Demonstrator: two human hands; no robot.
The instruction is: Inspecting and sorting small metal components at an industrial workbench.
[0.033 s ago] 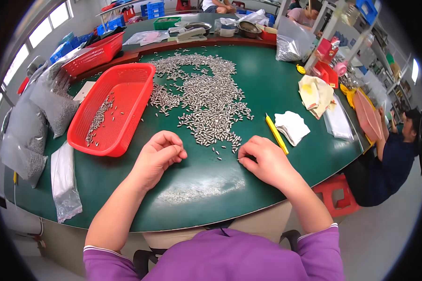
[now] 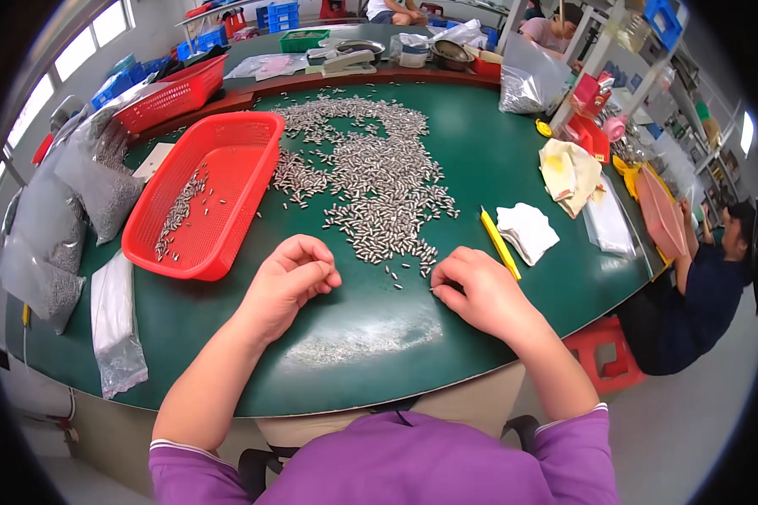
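Observation:
Small silvery metal pins (image 2: 383,181) lie in a broad loose heap on the green table, and a few stray ones are close to my right hand (image 2: 480,293). Its thumb and forefinger are pinched together just above the tabletop at the heap's near edge. Whatever is in that pinch is too small to make out. Left of it, my left hand (image 2: 296,282) is raised over the table with curled fingers and the thumb against the forefinger; its inside is hidden. Beyond my left hand is a red plastic basket (image 2: 271,160), with more pins along its left side.
Bags of small metal parts (image 2: 46,223) crowd the left edge, near a flat plastic bag (image 2: 116,324). To the right are a yellow cutter-like tool (image 2: 500,244), white cloths (image 2: 526,232) and a stained cloth (image 2: 569,177). A co-worker (image 2: 707,295) sits at far right by a red stool (image 2: 605,353).

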